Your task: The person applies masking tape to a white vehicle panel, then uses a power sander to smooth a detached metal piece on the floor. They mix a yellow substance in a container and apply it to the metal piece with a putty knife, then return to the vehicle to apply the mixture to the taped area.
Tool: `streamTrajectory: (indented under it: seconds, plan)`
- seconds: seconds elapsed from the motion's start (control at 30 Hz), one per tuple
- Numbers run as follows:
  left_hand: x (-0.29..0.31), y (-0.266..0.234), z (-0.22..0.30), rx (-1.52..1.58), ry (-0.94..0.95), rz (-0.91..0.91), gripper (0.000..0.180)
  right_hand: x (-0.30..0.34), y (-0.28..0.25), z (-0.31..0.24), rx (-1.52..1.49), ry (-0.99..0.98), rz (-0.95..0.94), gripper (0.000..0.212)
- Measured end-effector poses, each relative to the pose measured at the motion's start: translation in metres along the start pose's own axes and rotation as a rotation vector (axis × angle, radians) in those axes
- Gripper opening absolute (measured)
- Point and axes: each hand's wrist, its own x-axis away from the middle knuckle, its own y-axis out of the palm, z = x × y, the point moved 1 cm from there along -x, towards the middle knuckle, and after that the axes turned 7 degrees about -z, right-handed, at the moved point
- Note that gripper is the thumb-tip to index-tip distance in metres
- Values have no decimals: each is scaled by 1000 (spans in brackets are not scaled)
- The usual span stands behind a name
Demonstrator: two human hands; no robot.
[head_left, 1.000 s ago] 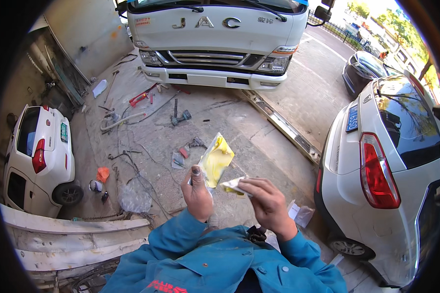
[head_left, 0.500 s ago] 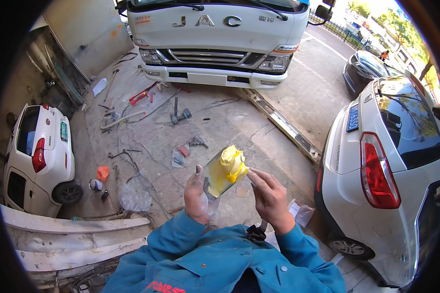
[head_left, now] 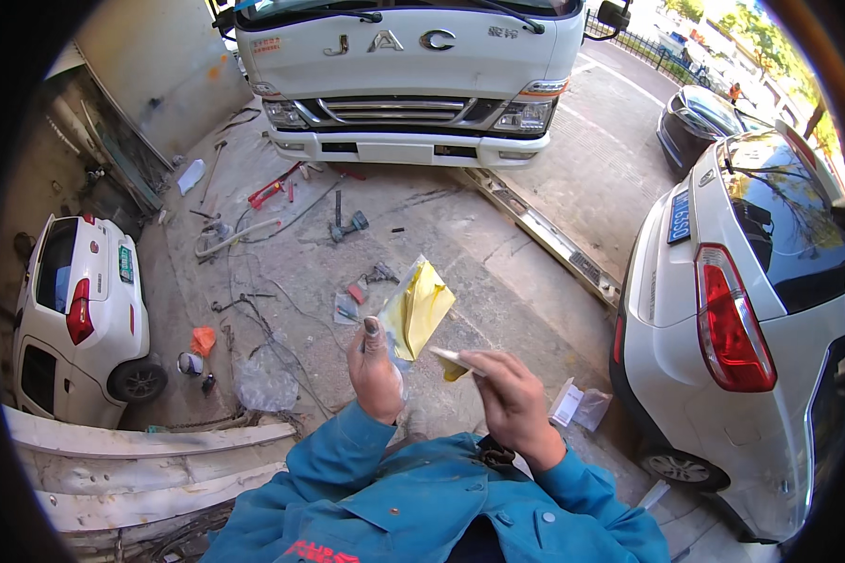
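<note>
My left hand (head_left: 376, 373) grips a flat mixing board by its lower edge, thumb up along the near side. Over most of the board lies smooth yellow putty (head_left: 426, 305), folded into ridges. My right hand (head_left: 511, 402) pinches a small pale putty spreader (head_left: 453, 357) between thumb and fingers. A lump of yellow putty clings beneath the spreader's tip. The spreader is just right of the board's lower corner, apart from it. Both hands are in front of my blue jacket (head_left: 422, 502), over the floor.
Ahead stands a white truck (head_left: 404, 75). A white car (head_left: 695, 375) is close on my right, another white car (head_left: 75, 300) at left. Power tools (head_left: 349, 226), cables and plastic bags (head_left: 265, 375) litter the concrete floor. Lower left are white bumper panels (head_left: 150, 441).
The putty, earlier heaped in a tall lump, is now spread flatter over the board. My right hand has drawn back from the board toward the lower right, and its spreader now shows clearly.
</note>
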Motion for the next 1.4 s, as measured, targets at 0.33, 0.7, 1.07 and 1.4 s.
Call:
streamTrajectory:
  seconds: [0.33,0.7,1.07,1.4]
  plan:
    - [12,25,17,-561,550,-325,57,-23,-4,14,-737,355,276,31]
    - [3,23,26,-610,316,-285,67,-18,8,4,-196,-24,14,40]
    - [-6,20,28,-291,171,-194,72,-9,14,28,54,-237,-159,42]
    - [22,19,16,432,-219,-135,63,-22,-1,1,-1036,-14,432,45]
